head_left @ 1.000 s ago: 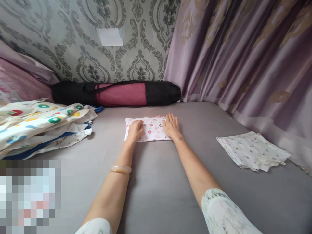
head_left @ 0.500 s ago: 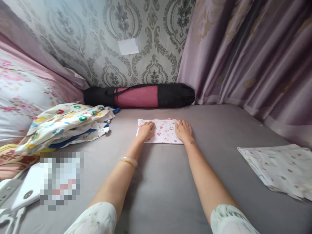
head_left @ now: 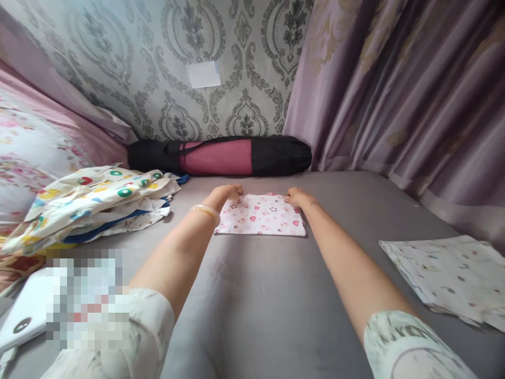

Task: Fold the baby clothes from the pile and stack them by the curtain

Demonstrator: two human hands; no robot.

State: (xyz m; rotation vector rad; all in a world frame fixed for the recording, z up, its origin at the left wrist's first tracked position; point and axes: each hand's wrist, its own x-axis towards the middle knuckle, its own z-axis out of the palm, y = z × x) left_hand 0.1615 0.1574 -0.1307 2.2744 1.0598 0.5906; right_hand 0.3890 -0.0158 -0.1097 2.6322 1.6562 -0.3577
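A folded white cloth [head_left: 260,218] with pink hearts and flowers lies flat on the grey bed sheet [head_left: 252,295], straight in front of me. At its far left corner my left hand [head_left: 232,192] is closed on the edge, fingers curled. My right hand [head_left: 296,196] pinches the far right corner, with thumb and fingers closed. The fingertips of both hands are partly hidden behind the cloth's far edge. A pale bangle [head_left: 206,211] circles my left wrist.
Patterned clothes [head_left: 98,200] are heaped at left, near a white device [head_left: 35,302] and a blurred-out patch. Another folded printed cloth [head_left: 453,273] lies at right. A black and pink rolled bag [head_left: 219,157] rests against the wall, beside purple curtains [head_left: 355,95].
Both hands have gone from lying flat on the cloth to its far edge, and their fingers have closed there. The view has shifted slightly; the cloth stays folded.
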